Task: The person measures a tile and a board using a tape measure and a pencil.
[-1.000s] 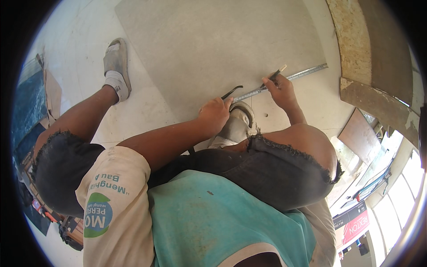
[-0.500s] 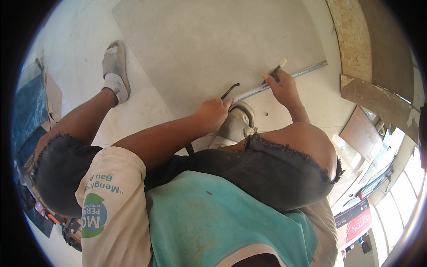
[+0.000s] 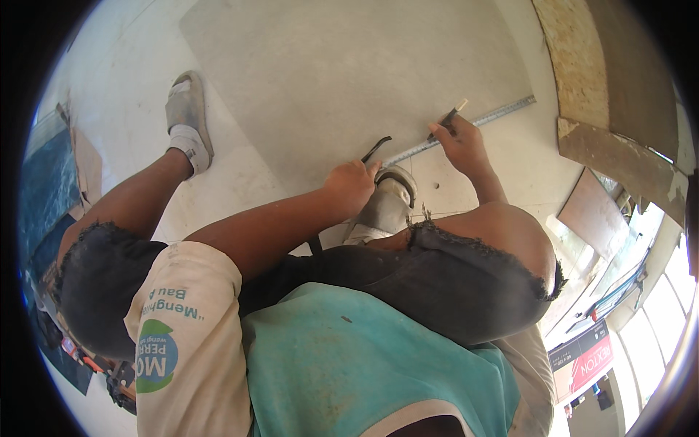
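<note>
Turquoise shirt (image 3: 364,342) nearest, metal measuring strip (image 3: 502,111) laid along a grey slab (image 3: 349,73)

Closest are the dusty shirt and black frayed shorts (image 3: 437,298). Beyond them, the left hand (image 3: 348,188) is curled at the near end of the strip, its index finger pointing along it; whether the other fingers are clamped on anything, I cannot tell. A black curved strap (image 3: 377,148) sticks out past that hand. The shod right foot (image 3: 389,200) is just beside the strip.

Farther along, the right hand (image 3: 464,146) pinches a dark pencil (image 3: 457,110) with a pale upper end, thumb and fingers closed on it, over the strip. The strip runs past both hands along the slab's edge, to its far right corner.

The laying-out looks done: the strip is stretched straight and the pencil is at the edge. Marking seems to be what is left or only starting; no line can be made out on the slab, though a small one could be hidden. Farther right lie a speckled board (image 3: 575,65) and a brown panel (image 3: 641,80).
</note>
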`<action>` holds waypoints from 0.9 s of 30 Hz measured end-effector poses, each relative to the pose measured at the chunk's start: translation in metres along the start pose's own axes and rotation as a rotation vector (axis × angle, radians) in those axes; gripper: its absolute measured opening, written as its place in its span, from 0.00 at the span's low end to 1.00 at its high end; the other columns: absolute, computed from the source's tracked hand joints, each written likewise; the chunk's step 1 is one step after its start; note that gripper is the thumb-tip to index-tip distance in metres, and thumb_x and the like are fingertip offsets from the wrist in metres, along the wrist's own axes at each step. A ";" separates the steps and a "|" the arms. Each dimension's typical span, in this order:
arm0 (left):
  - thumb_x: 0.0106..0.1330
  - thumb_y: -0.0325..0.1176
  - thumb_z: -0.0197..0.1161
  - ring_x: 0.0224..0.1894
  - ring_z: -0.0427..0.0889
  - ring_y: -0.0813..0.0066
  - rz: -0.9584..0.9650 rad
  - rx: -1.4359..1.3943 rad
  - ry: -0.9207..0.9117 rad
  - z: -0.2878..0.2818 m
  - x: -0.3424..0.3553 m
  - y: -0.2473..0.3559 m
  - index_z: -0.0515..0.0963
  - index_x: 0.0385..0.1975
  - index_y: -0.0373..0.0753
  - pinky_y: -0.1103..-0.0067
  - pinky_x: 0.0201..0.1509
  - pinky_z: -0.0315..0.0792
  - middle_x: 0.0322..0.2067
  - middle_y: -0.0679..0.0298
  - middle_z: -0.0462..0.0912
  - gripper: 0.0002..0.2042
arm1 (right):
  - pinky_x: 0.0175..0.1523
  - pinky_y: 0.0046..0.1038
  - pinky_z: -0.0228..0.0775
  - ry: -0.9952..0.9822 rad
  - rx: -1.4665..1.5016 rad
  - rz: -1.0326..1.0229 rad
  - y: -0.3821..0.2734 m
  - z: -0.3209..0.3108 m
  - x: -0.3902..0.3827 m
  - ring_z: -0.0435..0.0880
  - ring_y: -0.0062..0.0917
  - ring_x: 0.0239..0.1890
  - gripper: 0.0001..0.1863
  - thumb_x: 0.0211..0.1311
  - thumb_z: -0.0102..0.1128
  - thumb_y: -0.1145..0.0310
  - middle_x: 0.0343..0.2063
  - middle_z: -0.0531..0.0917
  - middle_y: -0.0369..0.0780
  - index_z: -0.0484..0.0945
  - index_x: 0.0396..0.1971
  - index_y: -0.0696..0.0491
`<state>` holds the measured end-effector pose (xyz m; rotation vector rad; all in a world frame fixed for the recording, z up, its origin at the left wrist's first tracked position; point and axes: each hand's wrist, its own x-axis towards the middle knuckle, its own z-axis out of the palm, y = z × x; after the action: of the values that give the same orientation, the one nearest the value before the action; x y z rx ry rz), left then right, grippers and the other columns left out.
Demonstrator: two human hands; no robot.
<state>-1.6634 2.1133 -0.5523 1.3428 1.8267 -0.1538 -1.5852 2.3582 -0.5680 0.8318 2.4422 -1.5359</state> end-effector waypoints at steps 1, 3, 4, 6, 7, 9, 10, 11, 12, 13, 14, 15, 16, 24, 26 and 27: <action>0.55 0.29 0.62 0.38 0.80 0.59 -0.002 0.005 -0.004 -0.001 0.000 0.001 0.57 0.67 0.33 0.71 0.37 0.76 0.37 0.50 0.74 0.36 | 0.36 0.27 0.73 -0.009 0.005 0.007 0.002 0.001 0.001 0.82 0.25 0.28 0.14 0.60 0.63 0.63 0.25 0.84 0.43 0.79 0.32 0.61; 0.55 0.29 0.62 0.38 0.80 0.59 -0.002 0.004 -0.023 -0.005 0.001 0.001 0.57 0.67 0.33 0.71 0.38 0.76 0.38 0.50 0.74 0.37 | 0.37 0.27 0.72 -0.026 0.010 0.017 0.003 0.002 0.002 0.82 0.24 0.29 0.14 0.61 0.63 0.63 0.25 0.84 0.43 0.79 0.33 0.61; 0.55 0.29 0.62 0.38 0.80 0.58 -0.003 0.005 -0.032 -0.008 0.001 0.000 0.56 0.67 0.33 0.71 0.38 0.76 0.38 0.50 0.74 0.37 | 0.37 0.26 0.72 -0.035 0.011 0.018 0.002 0.003 0.002 0.81 0.23 0.29 0.14 0.61 0.63 0.63 0.25 0.84 0.42 0.79 0.33 0.61; 0.55 0.30 0.63 0.39 0.80 0.58 -0.002 0.010 -0.047 -0.010 0.001 0.001 0.56 0.67 0.33 0.70 0.39 0.76 0.38 0.50 0.74 0.37 | 0.37 0.26 0.72 -0.046 -0.009 0.016 0.002 0.005 0.002 0.81 0.22 0.29 0.14 0.62 0.62 0.64 0.26 0.84 0.42 0.79 0.34 0.61; 0.55 0.30 0.63 0.39 0.80 0.58 -0.003 0.012 -0.053 -0.011 0.001 0.000 0.56 0.67 0.33 0.70 0.39 0.76 0.38 0.50 0.75 0.37 | 0.37 0.26 0.72 -0.048 -0.028 0.011 0.002 0.006 0.002 0.80 0.22 0.29 0.14 0.62 0.62 0.64 0.26 0.84 0.42 0.79 0.33 0.61; 0.55 0.30 0.63 0.39 0.80 0.58 0.014 0.015 -0.038 -0.010 0.001 0.000 0.57 0.67 0.33 0.69 0.39 0.76 0.39 0.49 0.75 0.37 | 0.36 0.27 0.72 -0.034 -0.042 -0.016 0.004 0.008 0.002 0.81 0.25 0.28 0.14 0.61 0.63 0.64 0.24 0.83 0.43 0.79 0.32 0.61; 0.54 0.30 0.63 0.39 0.80 0.58 0.022 0.016 -0.031 -0.009 0.001 -0.001 0.57 0.67 0.33 0.69 0.39 0.76 0.39 0.49 0.75 0.37 | 0.35 0.29 0.72 -0.018 -0.035 -0.037 0.006 0.010 0.001 0.82 0.27 0.26 0.14 0.60 0.64 0.64 0.23 0.83 0.44 0.78 0.30 0.61; 0.54 0.30 0.63 0.39 0.80 0.58 0.029 0.018 -0.030 -0.007 0.002 -0.002 0.57 0.67 0.33 0.69 0.40 0.76 0.39 0.49 0.75 0.37 | 0.33 0.30 0.73 -0.001 -0.029 -0.058 0.007 0.011 0.001 0.82 0.30 0.25 0.14 0.59 0.65 0.64 0.22 0.83 0.45 0.78 0.29 0.61; 0.54 0.30 0.63 0.40 0.80 0.58 0.037 0.020 -0.029 -0.005 0.004 -0.003 0.57 0.67 0.33 0.69 0.40 0.76 0.39 0.49 0.75 0.37 | 0.33 0.31 0.72 0.004 -0.024 -0.069 0.010 0.012 0.001 0.82 0.31 0.25 0.14 0.59 0.65 0.63 0.22 0.83 0.45 0.78 0.29 0.61; 0.54 0.30 0.63 0.40 0.80 0.58 0.044 0.021 -0.028 -0.007 0.004 -0.003 0.57 0.67 0.33 0.69 0.40 0.76 0.40 0.49 0.75 0.37 | 0.33 0.31 0.72 0.008 -0.019 -0.079 0.012 0.013 0.001 0.83 0.32 0.25 0.14 0.59 0.64 0.63 0.22 0.82 0.45 0.78 0.29 0.61; 0.54 0.29 0.63 0.40 0.80 0.58 0.039 0.019 -0.044 -0.009 0.003 -0.003 0.57 0.67 0.33 0.69 0.41 0.76 0.40 0.49 0.75 0.37 | 0.33 0.31 0.72 0.012 -0.014 -0.089 0.014 0.013 0.001 0.83 0.32 0.25 0.14 0.59 0.64 0.62 0.22 0.82 0.46 0.78 0.29 0.61; 0.54 0.29 0.63 0.40 0.80 0.58 0.034 0.018 -0.061 -0.011 0.002 -0.003 0.57 0.67 0.33 0.68 0.41 0.76 0.40 0.49 0.75 0.37 | 0.33 0.32 0.72 0.020 -0.032 -0.086 0.015 0.013 0.001 0.83 0.33 0.25 0.15 0.59 0.64 0.62 0.22 0.82 0.46 0.78 0.29 0.60; 0.54 0.29 0.63 0.41 0.80 0.58 0.034 0.019 -0.078 -0.014 0.002 -0.002 0.57 0.67 0.33 0.68 0.41 0.76 0.40 0.49 0.75 0.37 | 0.33 0.32 0.72 0.031 -0.051 -0.080 0.015 0.013 0.000 0.82 0.34 0.25 0.15 0.59 0.63 0.61 0.22 0.82 0.46 0.78 0.29 0.60; 0.54 0.27 0.63 0.42 0.81 0.58 0.001 0.130 -0.133 -0.025 -0.002 0.004 0.55 0.67 0.33 0.70 0.42 0.77 0.41 0.49 0.75 0.38 | 0.32 0.32 0.70 0.058 -0.055 -0.071 -0.007 0.007 0.009 0.81 0.33 0.24 0.16 0.60 0.63 0.59 0.22 0.82 0.45 0.78 0.29 0.60; 0.54 0.27 0.62 0.42 0.81 0.59 -0.005 0.152 -0.149 -0.032 -0.002 0.003 0.55 0.67 0.33 0.70 0.42 0.77 0.41 0.49 0.75 0.38 | 0.32 0.31 0.70 0.079 -0.028 -0.078 -0.010 0.004 0.013 0.80 0.32 0.24 0.16 0.60 0.63 0.59 0.22 0.82 0.45 0.78 0.29 0.60; 0.55 0.27 0.62 0.42 0.81 0.59 -0.011 0.156 -0.155 -0.033 -0.003 0.005 0.55 0.67 0.32 0.70 0.41 0.77 0.41 0.49 0.76 0.38 | 0.32 0.31 0.70 0.091 -0.043 -0.071 -0.012 0.002 0.010 0.79 0.31 0.24 0.16 0.60 0.62 0.59 0.21 0.81 0.44 0.78 0.30 0.60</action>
<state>-1.6768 2.1307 -0.5275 1.3876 1.7201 -0.4024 -1.6004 2.3566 -0.5634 0.8341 2.5858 -1.4948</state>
